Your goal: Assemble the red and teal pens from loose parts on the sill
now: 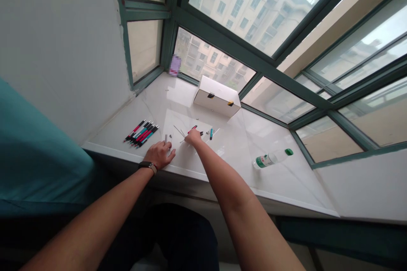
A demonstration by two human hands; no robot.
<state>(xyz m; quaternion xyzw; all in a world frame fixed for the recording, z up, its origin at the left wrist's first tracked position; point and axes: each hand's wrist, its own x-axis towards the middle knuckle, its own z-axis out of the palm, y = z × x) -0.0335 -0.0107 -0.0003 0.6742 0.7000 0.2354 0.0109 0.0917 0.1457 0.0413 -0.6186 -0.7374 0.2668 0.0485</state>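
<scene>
My left hand [160,154], with a dark band at the wrist, lies on the white sill near its front edge, fingers apart. Just beyond its fingertips are small grey and clear bits [168,137]. My right hand [193,136] reaches down among loose pen parts, its fingers closed together; what they pinch is hidden. Thin pale refills [178,128] lie fanned beside it. A red pen barrel piece [192,128] shows just past the knuckles, and a teal barrel piece [211,134] lies to the right. Several red, teal and black pens [140,134] lie in a row at the left.
A white box [217,100] stands at the back against the window. On the right of the sill [244,144] a clear bottle with a green cap [270,159] lies on its side. A blurred purple packet [175,65] stands in the far corner. A teal curtain [38,148] hangs at left.
</scene>
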